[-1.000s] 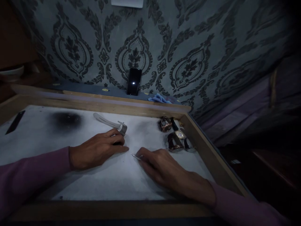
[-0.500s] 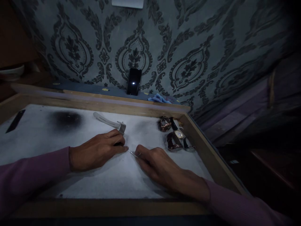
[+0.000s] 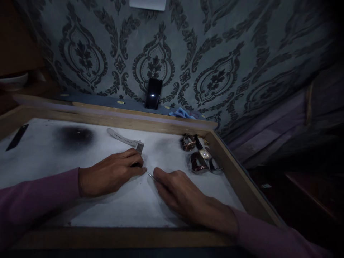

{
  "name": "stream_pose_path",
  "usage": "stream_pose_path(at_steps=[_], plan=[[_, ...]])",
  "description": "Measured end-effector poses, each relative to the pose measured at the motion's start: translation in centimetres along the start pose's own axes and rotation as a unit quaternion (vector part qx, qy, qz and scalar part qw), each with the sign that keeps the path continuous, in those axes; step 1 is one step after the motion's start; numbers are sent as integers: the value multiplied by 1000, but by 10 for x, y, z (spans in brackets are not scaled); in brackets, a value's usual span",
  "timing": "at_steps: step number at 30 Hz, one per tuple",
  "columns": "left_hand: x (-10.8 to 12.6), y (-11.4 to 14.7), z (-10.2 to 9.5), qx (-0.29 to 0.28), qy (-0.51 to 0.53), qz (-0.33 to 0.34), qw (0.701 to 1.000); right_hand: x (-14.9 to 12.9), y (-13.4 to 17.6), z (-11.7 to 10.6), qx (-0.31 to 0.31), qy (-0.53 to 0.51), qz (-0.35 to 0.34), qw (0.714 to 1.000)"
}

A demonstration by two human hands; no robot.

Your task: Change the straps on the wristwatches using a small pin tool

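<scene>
My left hand (image 3: 114, 173) rests on the white work surface (image 3: 113, 213), fingers curled closed on a watch with a light grey strap (image 3: 122, 138). The strap lies stretched out beyond the knuckles, its squarish end piece (image 3: 139, 146) at my fingers. Most of what sits under that hand is hidden. My right hand (image 3: 177, 188) pinches a thin, pointed metal tool (image 3: 151, 176). The tool's tip meets or nearly meets my left thumb tip. Its rear part is covered by my right fingers, so its exact kind does not show.
Several watches (image 3: 198, 162) stand grouped at the right inside the wooden rim (image 3: 239, 168). A dark flat strip (image 3: 17, 137) lies at the far left. Behind the back rim, a phone (image 3: 153, 94) leans on the patterned wall beside a blue cloth (image 3: 182, 113).
My right hand has shifted very slightly, with its fingers closer together around the tool. The left hand and the grey strap stay in place.
</scene>
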State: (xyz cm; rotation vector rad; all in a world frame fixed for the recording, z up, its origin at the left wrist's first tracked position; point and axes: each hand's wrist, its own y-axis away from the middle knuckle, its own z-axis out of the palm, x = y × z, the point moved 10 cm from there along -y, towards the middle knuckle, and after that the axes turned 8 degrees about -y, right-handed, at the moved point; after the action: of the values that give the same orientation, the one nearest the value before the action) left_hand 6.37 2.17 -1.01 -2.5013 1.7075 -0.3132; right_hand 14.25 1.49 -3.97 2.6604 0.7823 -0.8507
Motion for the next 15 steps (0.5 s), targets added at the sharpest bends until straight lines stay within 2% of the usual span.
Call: stream_pose_path(at_steps=[10,15], plan=[[-2,-1,-1,-1,18,-7,1000,-3,-1,8,-36,126,15,991],[-3,-1,1,-11,16,-7,1000,-1,-2,4,-8,120,17,993]])
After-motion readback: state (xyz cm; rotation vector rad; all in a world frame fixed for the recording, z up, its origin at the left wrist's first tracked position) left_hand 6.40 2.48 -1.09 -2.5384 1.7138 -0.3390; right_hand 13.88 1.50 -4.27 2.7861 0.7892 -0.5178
